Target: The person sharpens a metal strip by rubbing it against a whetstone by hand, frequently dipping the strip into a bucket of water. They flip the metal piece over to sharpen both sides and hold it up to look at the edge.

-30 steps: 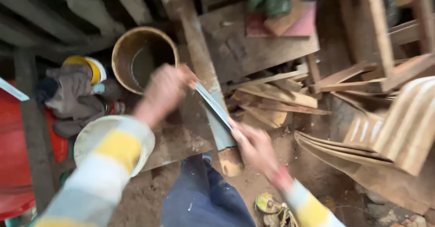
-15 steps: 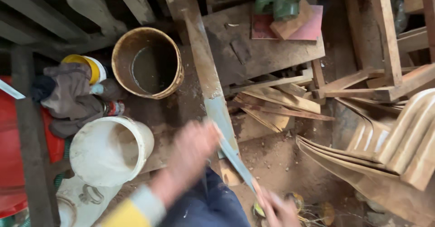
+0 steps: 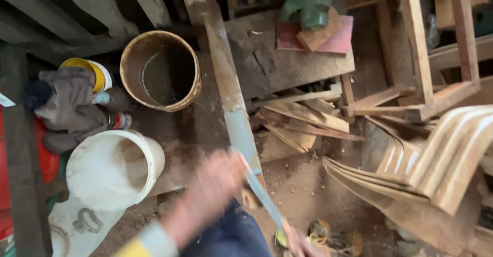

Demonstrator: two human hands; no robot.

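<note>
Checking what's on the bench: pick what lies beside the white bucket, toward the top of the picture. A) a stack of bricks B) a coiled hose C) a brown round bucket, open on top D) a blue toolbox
C: the brown round bucket stands open just beyond the white bucket on the dusty bench.

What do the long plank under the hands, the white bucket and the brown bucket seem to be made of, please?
Long plank: wood, rough and unfinished, with a greyish smear near the left hand.
White bucket: probably plastic, smooth, dirt-stained.
Brown bucket: plastic or metal, hard to tell; coated in brownish grime.
</note>
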